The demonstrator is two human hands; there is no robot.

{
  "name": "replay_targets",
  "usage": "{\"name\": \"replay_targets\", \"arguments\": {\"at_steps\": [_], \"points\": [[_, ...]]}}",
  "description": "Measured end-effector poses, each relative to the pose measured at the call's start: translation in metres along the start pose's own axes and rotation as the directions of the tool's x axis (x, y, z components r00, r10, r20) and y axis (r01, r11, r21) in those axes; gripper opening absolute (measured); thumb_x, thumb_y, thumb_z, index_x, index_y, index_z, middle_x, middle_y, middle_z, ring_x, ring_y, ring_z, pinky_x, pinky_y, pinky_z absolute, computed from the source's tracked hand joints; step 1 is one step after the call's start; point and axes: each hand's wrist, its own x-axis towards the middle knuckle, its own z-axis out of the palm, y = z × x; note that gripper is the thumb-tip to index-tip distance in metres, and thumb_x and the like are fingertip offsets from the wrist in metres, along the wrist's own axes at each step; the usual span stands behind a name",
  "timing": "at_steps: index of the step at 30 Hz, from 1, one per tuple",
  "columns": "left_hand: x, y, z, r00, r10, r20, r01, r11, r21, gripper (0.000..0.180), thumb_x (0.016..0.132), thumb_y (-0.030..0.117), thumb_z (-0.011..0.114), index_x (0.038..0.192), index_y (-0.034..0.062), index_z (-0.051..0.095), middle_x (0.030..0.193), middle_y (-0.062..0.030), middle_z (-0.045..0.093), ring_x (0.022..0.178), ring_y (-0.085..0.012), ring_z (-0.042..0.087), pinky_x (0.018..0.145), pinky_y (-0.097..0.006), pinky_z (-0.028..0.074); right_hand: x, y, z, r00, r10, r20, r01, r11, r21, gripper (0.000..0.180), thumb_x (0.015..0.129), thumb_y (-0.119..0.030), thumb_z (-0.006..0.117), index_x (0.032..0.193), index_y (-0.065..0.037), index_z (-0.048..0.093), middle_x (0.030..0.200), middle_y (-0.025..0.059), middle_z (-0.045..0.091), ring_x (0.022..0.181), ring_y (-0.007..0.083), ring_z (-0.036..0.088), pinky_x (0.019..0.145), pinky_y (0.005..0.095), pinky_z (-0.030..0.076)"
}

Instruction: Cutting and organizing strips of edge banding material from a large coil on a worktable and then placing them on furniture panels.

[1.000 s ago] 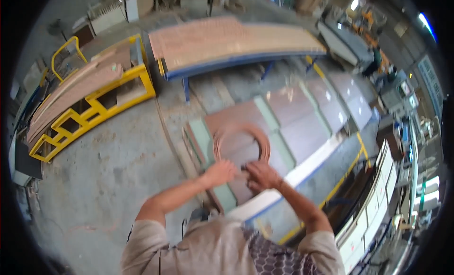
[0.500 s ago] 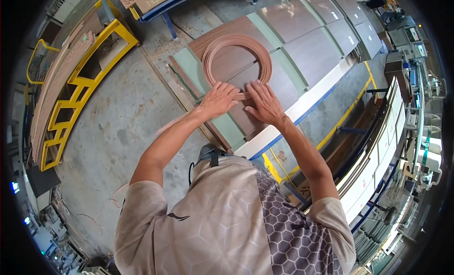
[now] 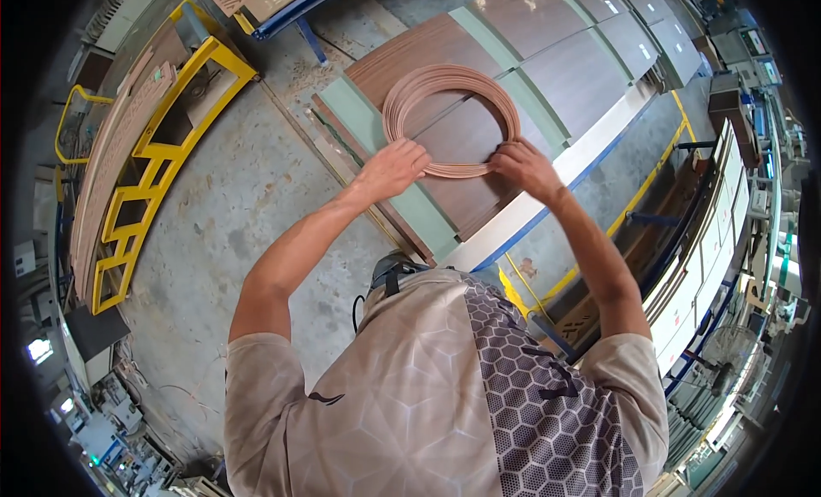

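Both arms stretched forward from the lower edge, each hand closed on the near arc of a coil of thin wood-coloured edge banding [image 3: 451, 121]. Left hand [image 3: 395, 167] clenched over the coil's lower left, thumb side toward the ring's centre; right hand [image 3: 523, 166] gripping the lower right, fingers [image 3: 505, 152] curled over the band from outside. Between the two grips, a short stretch of stacked strip; beyond the fingertips, the rest of the ring, seemingly flat or slightly raised over dark brown panels [image 3: 547, 65] with pale green strips [image 3: 428, 215] between them — whether lifted clear or resting, hard to tell. Just below the knuckles, a white board edge with a blue line [image 3: 547, 210]. Far off to the left of the left hand, a yellow steel rack [image 3: 150, 163] on bare concrete floor [image 3: 222, 206]. Likely risks: wound strip under spring tension, so any slackening of either grip liable to let turns spring open and unwind across the panels; squeezing too hard or folding the arc liable to kink or crack the thin band; an uneven lift from one side alone apt to let inner turns slide out of the stack.
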Motion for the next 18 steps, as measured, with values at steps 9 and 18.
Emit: {"name": "replay_targets", "arguments": {"at_steps": [9, 18], "points": [[0.01, 0.045, 0.045, 0.99, -0.006, 0.141, -0.015, 0.989, 0.147, 0.027, 0.097, 0.034, 0.064, 0.107, 0.0095, 0.062, 0.1, -0.0087, 0.06, 0.096, -0.0281, 0.059, 0.081, -0.042, 0.044, 0.045, -0.065, 0.036, 0.992, -0.022, 0.122, 0.034, 0.995, -0.095, 0.035, 0.081, -0.023, 0.078, 0.112, -0.01, 0.068, 0.124, 0.0109, 0.065, 0.124, 0.0283, 0.061, 0.113, 0.0452, 0.044], [0.009, -0.009, 0.008, 0.999, 0.039, -0.037, -0.034, 0.993, 0.11, 0.025, 0.094, 0.031, 0.065, 0.1, 0.0073, 0.059, 0.097, -0.011, 0.057, 0.099, -0.0298, 0.057, 0.088, -0.043, 0.046, 0.009, 0.028, -0.016, 0.985, 0.096, 0.144, -0.079, 0.989, -0.122, 0.015, 0.092, -0.022, 0.069, 0.106, -0.022, 0.074, 0.126, -0.0017, 0.067, 0.14, 0.0199, 0.053, 0.119, 0.044, 0.042]]}}
